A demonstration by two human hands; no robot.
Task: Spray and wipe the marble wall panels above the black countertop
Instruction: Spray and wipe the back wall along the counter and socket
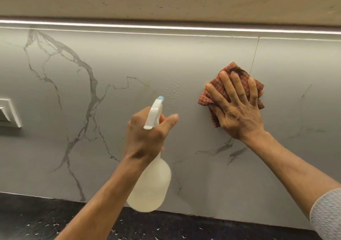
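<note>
The grey marble wall panel (129, 59) with dark veins fills the view. My left hand (145, 140) grips the neck of a translucent spray bottle (151, 186), whose white trigger head and blue nozzle point at the wall. Small wet droplets (173, 90) sit on the marble just past the nozzle. My right hand (238, 107) lies flat with fingers spread on a folded reddish-brown cloth (238, 70), pressing it against the wall beside a vertical panel seam (254, 59). The black speckled countertop (36, 219) runs along the bottom.
A white wall switch plate (9, 112) is mounted at the far left edge. A light strip (166, 26) glows along the top of the panels under a wooden cabinet base (166, 1). A second marble panel (299, 77) continues to the right of the seam.
</note>
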